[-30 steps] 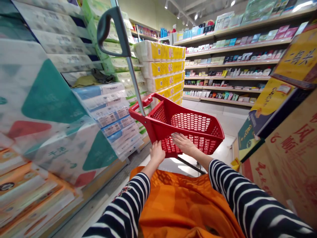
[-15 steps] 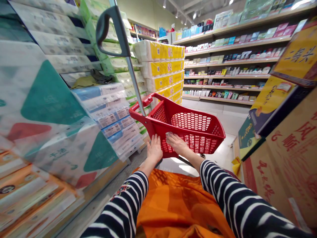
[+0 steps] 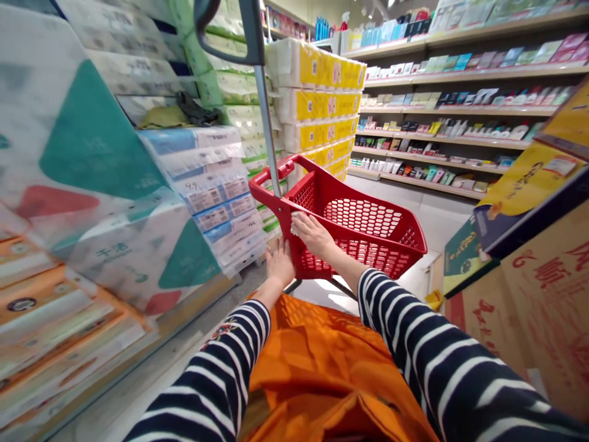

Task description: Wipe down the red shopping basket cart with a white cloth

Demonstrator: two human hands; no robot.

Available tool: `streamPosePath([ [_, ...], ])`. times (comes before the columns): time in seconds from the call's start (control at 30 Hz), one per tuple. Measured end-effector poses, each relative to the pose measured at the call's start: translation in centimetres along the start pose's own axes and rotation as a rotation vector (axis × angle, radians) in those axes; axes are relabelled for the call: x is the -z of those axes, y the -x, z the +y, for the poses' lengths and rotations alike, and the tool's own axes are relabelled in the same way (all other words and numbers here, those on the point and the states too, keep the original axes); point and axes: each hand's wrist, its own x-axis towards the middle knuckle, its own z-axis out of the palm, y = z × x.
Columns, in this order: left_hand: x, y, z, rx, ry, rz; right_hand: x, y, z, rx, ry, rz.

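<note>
A red plastic trolley basket [image 3: 391,236] stands on the aisle floor in front of me. Its grey pull handle [image 3: 251,37] rises on a metal pole at the near left corner. My right hand [image 3: 315,236] lies on the basket's near rim beside the pole, fingers pressed over a small white cloth [image 3: 294,224]. My left hand [image 3: 278,263] rests just below it with its fingers flat against the basket's near outer wall, holding nothing. Both sleeves are navy with white stripes. Orange fabric [image 3: 322,368] covers my lap under the arms.
Stacked tissue packs [image 3: 115,184] fill the left side, close to my left arm. Yellow-wrapped packs [image 3: 322,92] stand behind the basket. Cardboard boxes [image 3: 538,294] crowd the right. Stocked shelves [image 3: 460,116] run along the far wall, with open floor [image 3: 437,215] before them.
My right hand slid left along the basket's rim to the corner by the pole. My left hand went from curled to flat on the wall. The basket now appears closer and higher.
</note>
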Motion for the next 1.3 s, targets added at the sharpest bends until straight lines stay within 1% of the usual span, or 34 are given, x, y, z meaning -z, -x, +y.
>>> streamPosePath([
  [0.1, -0.4, 0.0, -0.5, 0.006, 0.013, 0.007, -1.8, 2.5, -0.9, -0.008, 0.013, -0.175],
  [0.17, -0.7, -0.2, -0.7, 0.021, 0.014, 0.001, -2.4, 3.5, -1.5, 0.009, 0.004, -0.235],
  [0.23, -0.9, -0.3, -0.9, 0.040, 0.009, -0.013, -2.3, 2.7, -1.8, 0.043, -0.015, -0.195],
  [0.3, -0.9, -0.4, -1.1, 0.050, 0.005, -0.028, -1.5, 0.5, -1.9, 0.060, -0.030, -0.090],
  [0.37, -0.7, -0.4, -1.1, 0.048, 0.004, -0.026, -0.9, -1.9, -2.0, 0.035, -0.030, -0.007],
  [0.4, -0.5, -0.4, -1.1, 0.042, 0.006, -0.018, -0.8, -2.7, -2.0, 0.023, -0.028, 0.003],
  [0.47, -0.1, -0.4, -1.3, 0.030, 0.012, 0.008, -1.1, -3.2, -2.2, 0.021, -0.029, -0.045],
  [0.53, 0.4, -0.5, -1.6, 0.013, 0.027, 0.039, -1.5, -2.6, -2.4, 0.022, -0.036, -0.105],
  [0.57, 0.7, -0.6, -1.7, 0.011, 0.038, 0.050, -1.6, -2.1, -2.4, 0.009, -0.039, -0.103],
  [0.6, 1.1, -0.8, -1.9, 0.009, 0.047, 0.070, -1.5, -1.8, -2.3, -0.018, -0.042, -0.067],
  [0.67, 2.2, -1.5, -2.0, -0.012, 0.061, 0.145, -0.9, -1.9, -1.9, -0.114, -0.046, 0.079],
  [0.73, 3.8, -2.6, -1.9, -0.045, 0.060, 0.251, 0.2, -2.7, -1.1, -0.259, -0.048, 0.232],
  [0.77, 4.7, -3.3, -1.7, -0.063, 0.056, 0.301, 0.7, -3.2, -0.6, -0.338, -0.049, 0.274],
  [0.8, 5.7, -4.0, -1.5, -0.086, 0.051, 0.338, 1.1, -3.5, -0.1, -0.409, -0.050, 0.286],
  [0.87, 7.4, -5.4, -1.0, -0.147, 0.028, 0.346, 1.3, -3.4, 0.8, -0.497, -0.048, 0.250],
  [0.97, 8.8, -6.9, -0.5, -0.222, -0.046, 0.262, 0.9, -1.3, 1.9, -0.518, -0.006, 0.179],
  [1.07, 9.0, -7.3, -0.5, -0.241, -0.121, 0.202, 0.6, 2.7, 3.1, -0.507, 0.050, 0.129],
  [1.2, 8.9, -7.1, -0.4, -0.224, -0.159, 0.198, 1.9, 9.1, 5.2, -0.527, 0.152, 0.097],
  [1.3, 8.9, -6.9, 0.0, -0.209, -0.168, 0.188, 3.2, 13.1, 6.8, -0.632, 0.223, 0.080],
])
